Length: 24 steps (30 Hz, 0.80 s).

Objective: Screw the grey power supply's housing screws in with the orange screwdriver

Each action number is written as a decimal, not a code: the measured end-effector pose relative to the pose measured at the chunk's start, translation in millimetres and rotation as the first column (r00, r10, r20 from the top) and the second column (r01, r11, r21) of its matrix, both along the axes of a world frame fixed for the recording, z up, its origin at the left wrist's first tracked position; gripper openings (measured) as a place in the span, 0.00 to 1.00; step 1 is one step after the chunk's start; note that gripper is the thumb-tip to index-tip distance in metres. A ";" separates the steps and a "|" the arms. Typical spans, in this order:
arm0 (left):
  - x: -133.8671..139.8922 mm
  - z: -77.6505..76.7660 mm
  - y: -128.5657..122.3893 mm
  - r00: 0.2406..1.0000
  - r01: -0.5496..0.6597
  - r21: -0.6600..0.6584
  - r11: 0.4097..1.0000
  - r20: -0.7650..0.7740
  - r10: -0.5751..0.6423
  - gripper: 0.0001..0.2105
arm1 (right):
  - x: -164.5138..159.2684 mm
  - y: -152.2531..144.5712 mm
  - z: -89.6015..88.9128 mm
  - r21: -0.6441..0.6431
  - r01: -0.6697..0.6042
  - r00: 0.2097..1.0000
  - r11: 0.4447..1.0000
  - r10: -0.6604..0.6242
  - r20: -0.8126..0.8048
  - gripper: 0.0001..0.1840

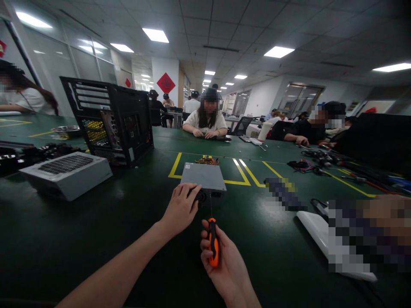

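From my remote seat, the nearer of the two hands is the right hand (225, 253), its fingers curled snugly round the screwdriver (214, 246). The handle is orange and black, moulded and rounded; the thin metal shaft runs forward from those fingers to the near face of the metal box (204, 176), though I can't tell whether the tip is seated. The left hand (181, 208) lies at that box's near-left corner, fingers slightly bent and close together over the edge; I can't tell if it pinches. The box is flat, smooth, grey and square-edged, just beyond both sets of fingers, and the left ones cover part of its near face. Beneath is the dark green, faintly glossy tabletop (144, 267).

Right of the right-hand fingers I see a smooth white object (317, 235), partly lost under blocky blur. Left of the left-hand fingers sits a second grey box (69, 173) with a grille on top. Farther out, thin wires (208, 161) bunch behind the first box, and a black computer case (123, 128) stands upright to the left, blocking my view behind it. Across the table sits a person (205, 122).
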<state>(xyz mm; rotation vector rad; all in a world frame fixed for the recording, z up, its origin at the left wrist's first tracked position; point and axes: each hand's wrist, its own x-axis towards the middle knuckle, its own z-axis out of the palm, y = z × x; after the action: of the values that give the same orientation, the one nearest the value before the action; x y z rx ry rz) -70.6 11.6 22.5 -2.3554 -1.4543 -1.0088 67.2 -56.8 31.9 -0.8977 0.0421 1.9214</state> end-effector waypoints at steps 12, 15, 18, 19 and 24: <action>-0.5 -0.6 0.4 1.000 -0.009 0.008 1.000 -0.018 0.009 0.20 | 2.1 -1.5 1.6 0.021 -0.010 0.999 1.000 0.011 -0.030 0.12; -0.5 -0.6 0.2 1.000 -0.010 0.009 1.000 -0.021 0.010 0.20 | 1.7 -1.2 3.5 0.014 0.012 0.997 1.000 -0.011 -0.079 0.11; 0.1 -0.3 0.0 1.000 -0.011 0.013 1.000 -0.017 0.011 0.20 | 0.9 -0.3 2.4 -0.009 0.035 0.996 0.999 -0.036 -0.084 0.10; 0.5 -0.2 -0.1 1.000 -0.011 0.015 1.000 -0.013 0.012 0.20 | 0.6 0.0 1.6 0.000 0.030 0.996 1.000 -0.030 -0.080 0.10; 3.9 -0.5 -0.1 0.999 -0.029 0.028 0.999 -0.013 0.029 0.20 | -1.1 1.0 -0.5 0.025 -0.026 0.996 0.999 0.028 -0.081 0.12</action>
<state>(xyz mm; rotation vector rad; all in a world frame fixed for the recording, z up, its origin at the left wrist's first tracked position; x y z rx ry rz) -66.6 11.5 22.0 -2.3105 -1.4563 -0.9980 66.1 -55.8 31.4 -0.8079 0.0559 1.9788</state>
